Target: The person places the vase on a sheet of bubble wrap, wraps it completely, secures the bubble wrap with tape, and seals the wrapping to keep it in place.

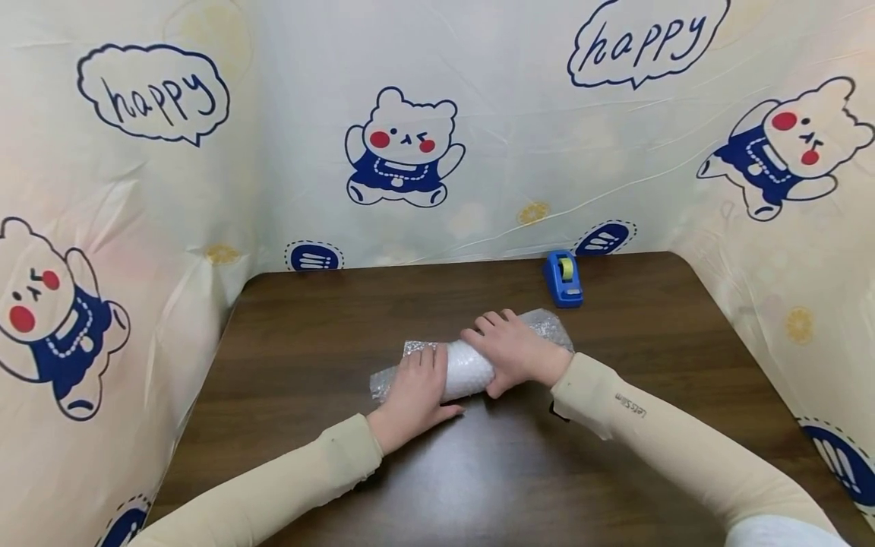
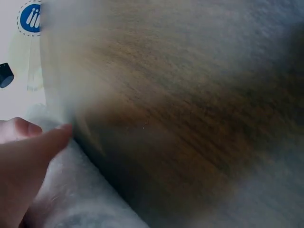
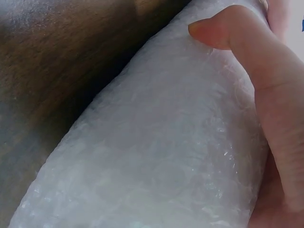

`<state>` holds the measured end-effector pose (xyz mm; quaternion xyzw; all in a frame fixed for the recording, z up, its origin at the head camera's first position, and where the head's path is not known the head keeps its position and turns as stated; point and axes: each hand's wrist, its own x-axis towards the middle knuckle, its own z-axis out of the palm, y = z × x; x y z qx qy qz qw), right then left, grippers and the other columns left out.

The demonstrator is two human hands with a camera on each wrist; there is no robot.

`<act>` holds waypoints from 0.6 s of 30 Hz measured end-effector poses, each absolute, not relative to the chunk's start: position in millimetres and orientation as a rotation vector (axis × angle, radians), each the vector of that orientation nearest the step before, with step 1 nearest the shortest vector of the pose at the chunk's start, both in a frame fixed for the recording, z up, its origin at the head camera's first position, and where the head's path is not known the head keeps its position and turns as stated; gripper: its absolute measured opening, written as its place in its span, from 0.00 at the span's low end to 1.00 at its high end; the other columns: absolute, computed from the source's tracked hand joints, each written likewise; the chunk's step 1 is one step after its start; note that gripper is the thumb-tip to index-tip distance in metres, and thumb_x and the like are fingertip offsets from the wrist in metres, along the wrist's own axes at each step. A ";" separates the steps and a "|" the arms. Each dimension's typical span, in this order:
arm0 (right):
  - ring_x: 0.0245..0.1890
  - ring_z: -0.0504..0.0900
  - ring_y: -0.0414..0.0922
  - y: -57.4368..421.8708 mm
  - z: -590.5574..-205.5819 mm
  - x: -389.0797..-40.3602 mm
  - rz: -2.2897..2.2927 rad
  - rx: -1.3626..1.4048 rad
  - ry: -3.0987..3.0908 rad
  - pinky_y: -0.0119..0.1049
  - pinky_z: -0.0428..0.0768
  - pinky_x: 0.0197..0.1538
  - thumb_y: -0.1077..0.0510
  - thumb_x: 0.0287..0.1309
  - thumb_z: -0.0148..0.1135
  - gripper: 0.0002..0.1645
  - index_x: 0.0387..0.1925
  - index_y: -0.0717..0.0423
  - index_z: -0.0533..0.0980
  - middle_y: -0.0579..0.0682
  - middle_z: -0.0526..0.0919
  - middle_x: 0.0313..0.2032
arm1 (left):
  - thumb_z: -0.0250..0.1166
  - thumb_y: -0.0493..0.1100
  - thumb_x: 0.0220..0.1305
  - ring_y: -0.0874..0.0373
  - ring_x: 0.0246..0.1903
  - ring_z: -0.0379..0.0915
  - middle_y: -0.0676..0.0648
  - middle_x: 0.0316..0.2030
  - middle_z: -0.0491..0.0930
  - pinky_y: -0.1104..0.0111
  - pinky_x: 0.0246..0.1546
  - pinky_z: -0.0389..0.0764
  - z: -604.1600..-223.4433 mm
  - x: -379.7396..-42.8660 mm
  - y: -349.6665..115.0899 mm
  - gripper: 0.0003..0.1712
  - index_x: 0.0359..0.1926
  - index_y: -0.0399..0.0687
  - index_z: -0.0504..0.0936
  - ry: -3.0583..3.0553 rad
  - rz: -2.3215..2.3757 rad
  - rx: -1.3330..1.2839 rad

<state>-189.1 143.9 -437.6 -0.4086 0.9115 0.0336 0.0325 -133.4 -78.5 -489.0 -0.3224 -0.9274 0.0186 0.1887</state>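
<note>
A white cylindrical bundle in bubble wrap (image 1: 468, 372) lies slantwise on the table, with clear, flattened wrap sticking out at both ends. Over its left part my left hand (image 1: 413, 391) grips with the fingers across the top and the thumb on the near side. Farther right, my right hand (image 1: 516, 349) holds the bundle the same way. Up close in the right wrist view, the thumb (image 3: 270, 90) presses along the bubbly surface. The left wrist view shows the thumb and a fingertip at the edge of the bundle (image 2: 85, 190). Whatever is inside the wrap is hidden.
A blue tape dispenser (image 1: 564, 279) with yellowish tape stands near the back edge of the dark wooden table (image 1: 307, 319), beyond the right hand. A cartoon-bear curtain (image 1: 513, 175) hangs around the back and both sides.
</note>
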 end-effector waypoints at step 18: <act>0.59 0.77 0.52 153.7 -442.3 -198.8 0.041 -1.565 2.772 0.52 0.72 0.66 0.33 0.50 0.73 0.49 0.65 0.57 0.70 0.53 0.78 0.58 | 0.83 0.66 0.35 0.46 0.33 0.82 0.40 0.37 0.81 0.57 0.37 0.85 -492.1 -153.7 -86.1 0.54 0.54 0.33 0.74 -2.575 -0.056 -0.951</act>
